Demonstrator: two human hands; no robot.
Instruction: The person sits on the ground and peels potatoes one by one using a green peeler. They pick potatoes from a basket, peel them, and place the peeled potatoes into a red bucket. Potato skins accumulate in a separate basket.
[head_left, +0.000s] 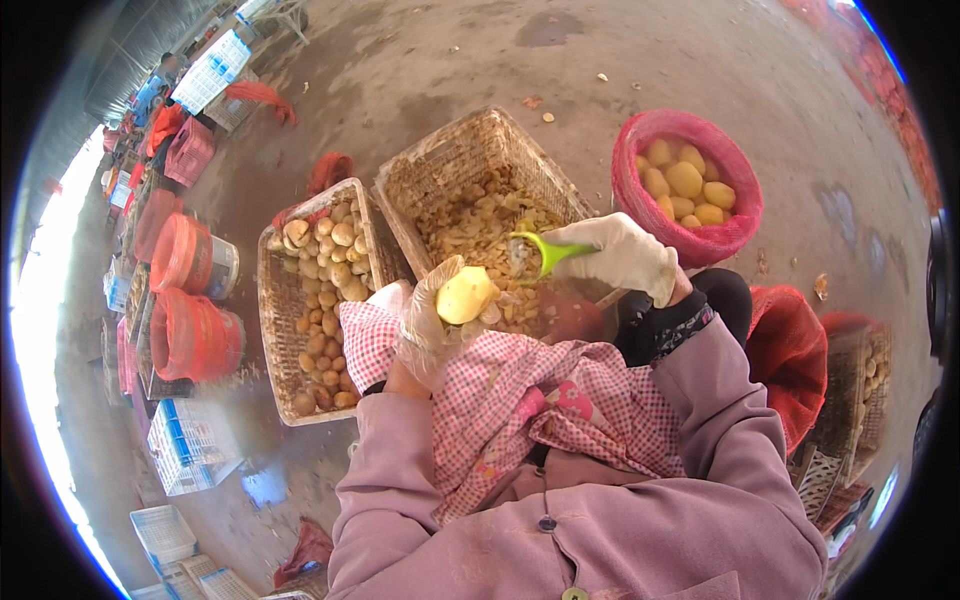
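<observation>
My left hand (431, 326), in a thin translucent glove, holds a peeled yellow potato (463, 295) above my lap. A white fabric glove covers my right hand (619, 255), which is closed around the handle of a green peeler (553, 252). The peeler is just right of the potato, apart from it. Beneath both hands, a dirty plastic crate (480, 135) holds a heap of peelings (480, 217). To its left, another crate (274, 360) contains many potatoes (330, 259). Peeled potatoes (684, 180) lie in a container lined with pink mesh (630, 142) at the upper right.
Buckets with red mesh bags (187, 334) and white-and-blue crates (191, 442) stand at the left. A red mesh bag (787, 360) is beside my right arm, with a further crate of potatoes (874, 367) beyond it. Scraps lie on the concrete floor (420, 67).
</observation>
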